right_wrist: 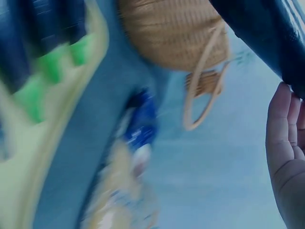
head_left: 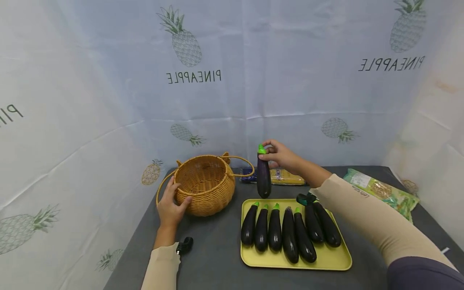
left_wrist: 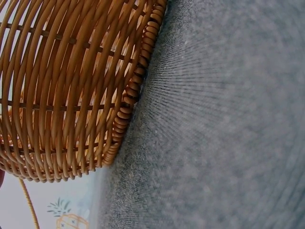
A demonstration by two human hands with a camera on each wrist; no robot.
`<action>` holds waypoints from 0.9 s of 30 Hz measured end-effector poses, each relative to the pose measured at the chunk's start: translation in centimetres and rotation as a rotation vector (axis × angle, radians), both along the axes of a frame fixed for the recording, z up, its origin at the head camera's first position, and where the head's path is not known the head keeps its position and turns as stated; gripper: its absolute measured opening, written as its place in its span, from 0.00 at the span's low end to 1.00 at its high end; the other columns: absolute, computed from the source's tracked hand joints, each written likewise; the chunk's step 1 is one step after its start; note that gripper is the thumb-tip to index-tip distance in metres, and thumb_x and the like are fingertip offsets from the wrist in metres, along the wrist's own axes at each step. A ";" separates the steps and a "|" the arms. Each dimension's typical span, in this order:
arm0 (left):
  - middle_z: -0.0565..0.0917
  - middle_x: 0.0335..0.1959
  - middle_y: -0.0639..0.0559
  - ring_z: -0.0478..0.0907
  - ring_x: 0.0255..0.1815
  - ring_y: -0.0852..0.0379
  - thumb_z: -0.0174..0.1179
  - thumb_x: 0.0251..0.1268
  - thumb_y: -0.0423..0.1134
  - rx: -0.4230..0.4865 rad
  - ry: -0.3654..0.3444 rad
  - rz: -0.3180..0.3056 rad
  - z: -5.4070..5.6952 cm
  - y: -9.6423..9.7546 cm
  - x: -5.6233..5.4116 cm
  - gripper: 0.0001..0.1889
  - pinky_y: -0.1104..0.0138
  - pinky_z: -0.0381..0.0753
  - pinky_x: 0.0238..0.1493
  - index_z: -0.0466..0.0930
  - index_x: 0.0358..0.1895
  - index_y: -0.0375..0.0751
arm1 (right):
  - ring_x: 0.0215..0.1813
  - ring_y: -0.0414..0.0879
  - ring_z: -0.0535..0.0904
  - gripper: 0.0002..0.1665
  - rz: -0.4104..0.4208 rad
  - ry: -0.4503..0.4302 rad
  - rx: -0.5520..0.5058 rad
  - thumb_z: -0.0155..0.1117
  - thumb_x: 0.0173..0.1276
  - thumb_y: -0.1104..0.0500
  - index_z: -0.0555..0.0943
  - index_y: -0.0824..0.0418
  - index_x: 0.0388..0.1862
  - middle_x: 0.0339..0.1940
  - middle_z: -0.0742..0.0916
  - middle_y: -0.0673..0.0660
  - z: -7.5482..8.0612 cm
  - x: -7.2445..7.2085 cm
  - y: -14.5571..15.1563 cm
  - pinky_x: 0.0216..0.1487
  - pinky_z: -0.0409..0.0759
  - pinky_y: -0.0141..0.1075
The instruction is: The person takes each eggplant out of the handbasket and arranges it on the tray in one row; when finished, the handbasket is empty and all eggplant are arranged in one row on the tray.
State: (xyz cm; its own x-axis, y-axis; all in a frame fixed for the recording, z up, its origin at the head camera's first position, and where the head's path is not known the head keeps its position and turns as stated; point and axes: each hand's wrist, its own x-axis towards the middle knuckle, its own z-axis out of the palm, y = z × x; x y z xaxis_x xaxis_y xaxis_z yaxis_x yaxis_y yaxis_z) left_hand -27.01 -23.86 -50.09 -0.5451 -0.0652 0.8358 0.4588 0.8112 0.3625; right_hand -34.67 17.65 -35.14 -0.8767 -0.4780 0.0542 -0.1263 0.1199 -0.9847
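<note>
My right hand point(head_left: 280, 157) grips an eggplant point(head_left: 264, 179) near its green stem end, and the eggplant hangs upright above the far edge of a yellow tray point(head_left: 326, 264). In the right wrist view the dark eggplant point(right_wrist: 267, 36) runs along the upper right corner, with the fingers point(right_wrist: 281, 124) against it. My left hand point(head_left: 172, 205) holds the near left side of a round wicker basket point(head_left: 214, 201), thumb on the outside by the rim. The basket's opening tilts toward me, and its inside shows bare weave. Several eggplants point(head_left: 274, 231) lie side by side on the tray.
Behind the tray lies a blue and yellow food packet point(head_left: 286, 177), partly hidden by the held eggplant. A green bag point(head_left: 384, 191) rests at the far right of the dark table point(head_left: 214, 257). The basket's handle point(head_left: 246, 161) sticks out to the right. Printed cloth hangs behind.
</note>
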 end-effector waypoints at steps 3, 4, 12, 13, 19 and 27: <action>0.71 0.69 0.47 0.77 0.56 0.37 0.52 0.55 0.76 0.005 0.005 -0.007 0.1 0.0 -0.1 0.42 0.44 0.76 0.30 0.79 0.54 0.41 | 0.46 0.55 0.80 0.31 -0.016 -0.045 -0.010 0.64 0.70 0.57 0.61 0.62 0.65 0.50 0.75 0.67 -1.7 0.9 2.6 0.43 0.80 0.54; 0.71 0.69 0.47 0.76 0.56 0.37 0.52 0.55 0.77 0.005 0.003 -0.007 0.1 -0.1 -0.1 0.42 0.44 0.76 0.29 0.79 0.54 0.41 | 0.46 0.55 0.80 0.31 -0.022 -0.053 -0.012 0.64 0.70 0.57 0.61 0.63 0.64 0.49 0.76 0.66 -2.3 1.2 3.3 0.43 0.80 0.54; 0.71 0.69 0.49 0.77 0.55 0.37 0.49 0.55 0.78 0.012 0.012 0.000 -0.3 0.0 -0.3 0.43 0.45 0.75 0.27 0.79 0.54 0.42 | 0.46 0.52 0.80 0.30 -0.067 -0.135 -0.021 0.62 0.72 0.56 0.59 0.65 0.63 0.47 0.77 0.63 -6.4 4.1 6.8 0.47 0.79 0.54; 0.72 0.68 0.48 0.77 0.55 0.37 0.49 0.55 0.78 0.013 0.016 0.001 -0.4 -0.1 -0.3 0.42 0.44 0.74 0.28 0.79 0.54 0.42 | 0.46 0.52 0.80 0.31 -0.066 -0.147 -0.020 0.62 0.72 0.55 0.59 0.66 0.63 0.47 0.77 0.63 -6.9 4.4 6.9 0.47 0.79 0.54; 0.71 0.69 0.46 0.75 0.58 0.37 0.51 0.56 0.76 0.014 -0.024 0.001 -0.6 -0.2 0.2 0.41 0.43 0.75 0.30 0.78 0.56 0.44 | 0.44 0.54 0.80 0.35 -0.075 -0.210 0.037 0.63 0.71 0.52 0.58 0.67 0.65 0.47 0.78 0.63 -9.8 6.4 6.9 0.42 0.81 0.52; 0.70 0.69 0.48 0.76 0.56 0.37 0.52 0.56 0.75 0.010 -0.019 -0.004 -0.2 0.0 0.0 0.39 0.44 0.74 0.28 0.78 0.56 0.45 | 0.41 0.54 0.81 0.35 -0.070 -0.247 0.085 0.63 0.71 0.53 0.60 0.68 0.66 0.42 0.79 0.63 -11.1 7.9 6.1 0.40 0.82 0.52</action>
